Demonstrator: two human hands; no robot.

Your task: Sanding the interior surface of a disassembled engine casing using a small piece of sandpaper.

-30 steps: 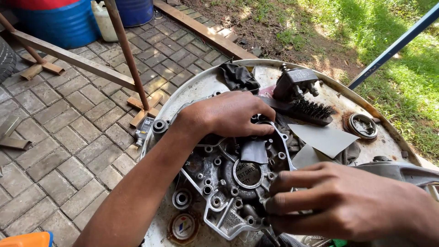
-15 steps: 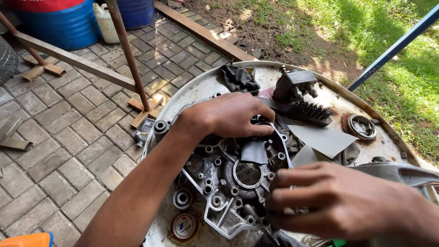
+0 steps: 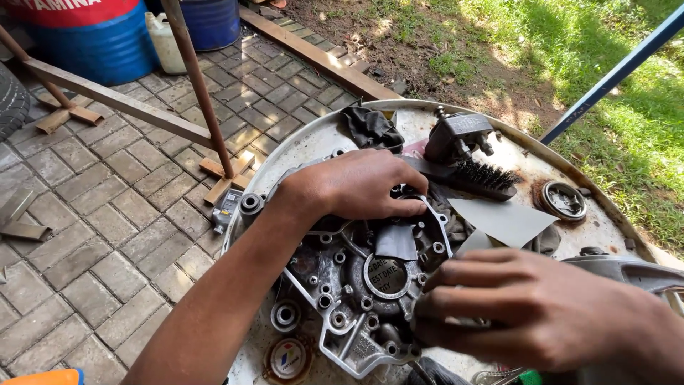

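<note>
We see our left hand [image 3: 363,184] and right hand [image 3: 531,314] bare, with no gloves or rings. Our forearms show no sleeves, no watch.

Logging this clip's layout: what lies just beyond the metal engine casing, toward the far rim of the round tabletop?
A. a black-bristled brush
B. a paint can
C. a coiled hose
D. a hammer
A: a black-bristled brush lies past the engine casing, near the tabletop's far rim.

Head camera, single view, looking steeply down, close over round metal tabletop [image 3: 313,146].
</note>
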